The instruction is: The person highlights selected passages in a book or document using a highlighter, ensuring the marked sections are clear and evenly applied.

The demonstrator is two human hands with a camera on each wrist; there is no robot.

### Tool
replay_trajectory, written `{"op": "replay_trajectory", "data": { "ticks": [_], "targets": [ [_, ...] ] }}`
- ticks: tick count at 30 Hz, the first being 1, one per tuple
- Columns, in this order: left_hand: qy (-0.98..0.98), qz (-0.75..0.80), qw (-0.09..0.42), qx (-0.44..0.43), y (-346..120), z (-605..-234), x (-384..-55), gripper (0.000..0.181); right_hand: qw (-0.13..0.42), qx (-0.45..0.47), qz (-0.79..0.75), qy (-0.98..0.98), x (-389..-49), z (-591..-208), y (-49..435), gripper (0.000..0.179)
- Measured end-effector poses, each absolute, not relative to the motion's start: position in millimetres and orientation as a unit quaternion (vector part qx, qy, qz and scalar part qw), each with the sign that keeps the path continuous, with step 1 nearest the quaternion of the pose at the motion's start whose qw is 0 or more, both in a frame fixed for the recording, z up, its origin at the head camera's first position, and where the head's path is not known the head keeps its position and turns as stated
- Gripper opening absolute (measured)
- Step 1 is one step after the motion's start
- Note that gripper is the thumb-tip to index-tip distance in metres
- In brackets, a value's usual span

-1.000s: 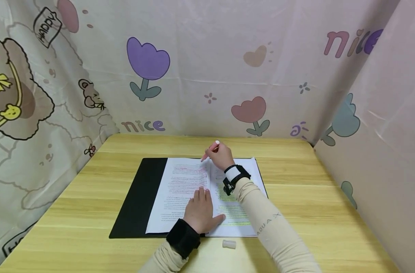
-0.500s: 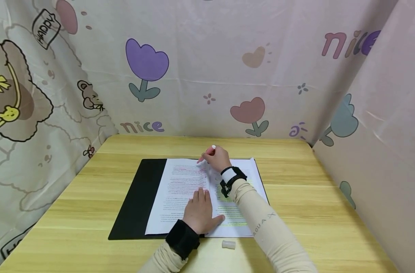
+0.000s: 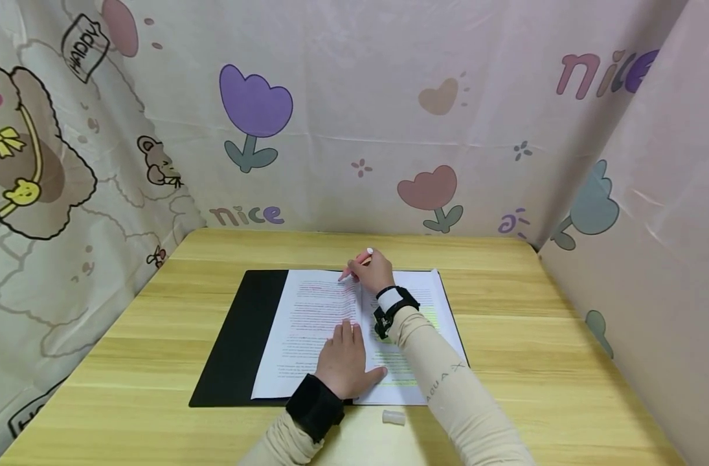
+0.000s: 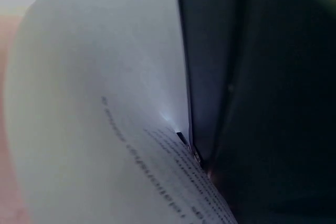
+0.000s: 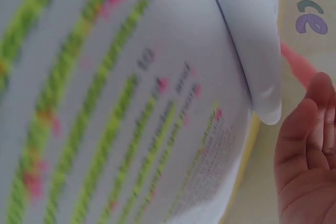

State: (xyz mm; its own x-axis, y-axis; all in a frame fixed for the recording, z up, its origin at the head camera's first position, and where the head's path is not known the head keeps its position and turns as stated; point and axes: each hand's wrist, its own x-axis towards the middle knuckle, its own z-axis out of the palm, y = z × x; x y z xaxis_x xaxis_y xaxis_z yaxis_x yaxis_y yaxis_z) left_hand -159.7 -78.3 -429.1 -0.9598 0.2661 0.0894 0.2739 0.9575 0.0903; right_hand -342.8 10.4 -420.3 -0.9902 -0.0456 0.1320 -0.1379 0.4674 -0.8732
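In the head view my right hand (image 3: 376, 270) pinches a pink highlighter (image 3: 346, 271), its tip near the top of the left page (image 3: 272, 362) by the central fold. In the right wrist view the highlighter (image 5: 298, 67) rises from between thumb and fingers, its tip hidden behind the curled page edge. My left hand (image 3: 344, 364) rests flat across the lower fold with straight fingers, its thumb on the right page (image 3: 389, 393). Pink lines mark the left page's upper text; yellow-green stripes and pink spots mark the right page (image 5: 178, 19).
The pages lie in an open black folder (image 3: 232, 349), its cover showing at left. A small grey-white cylinder (image 3: 393, 417), like a pen cap, lies on the wooden table (image 3: 506, 362) in front. A patterned cloth (image 3: 331, 97) hangs behind and at both sides.
My right hand has shifted slightly left and toward me, bringing the highlighter's tip a little further left along the top of the left page. My left hand has stayed put.
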Motion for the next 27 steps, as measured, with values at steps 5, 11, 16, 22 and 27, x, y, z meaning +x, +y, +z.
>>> {"op": "replay_trajectory", "data": {
  "ticks": [5,11,16,22,27],
  "targets": [
    [-0.989,-0.055,0.037,-0.133,-78,-430,-160,0.096,0.035,0.054,0.527,-0.848,-343,-424,10,0.015],
    [-0.988,-0.06,0.032,-0.135,-78,-431,-160,0.095,0.032,0.061,0.528,-0.847,-344,-426,10,0.014],
    [-0.989,-0.059,0.026,-0.137,-79,-432,-160,0.096,0.03,0.067,0.537,-0.84,-346,-432,9,0.017],
    [-0.989,-0.059,0.03,-0.136,-79,-433,-161,0.095,0.022,0.059,0.552,-0.831,-348,-436,8,0.018],
    [-0.989,-0.055,0.036,-0.136,-78,-432,-161,0.095,0.014,0.051,0.562,-0.826,-348,-436,8,0.02]
  ]
}}
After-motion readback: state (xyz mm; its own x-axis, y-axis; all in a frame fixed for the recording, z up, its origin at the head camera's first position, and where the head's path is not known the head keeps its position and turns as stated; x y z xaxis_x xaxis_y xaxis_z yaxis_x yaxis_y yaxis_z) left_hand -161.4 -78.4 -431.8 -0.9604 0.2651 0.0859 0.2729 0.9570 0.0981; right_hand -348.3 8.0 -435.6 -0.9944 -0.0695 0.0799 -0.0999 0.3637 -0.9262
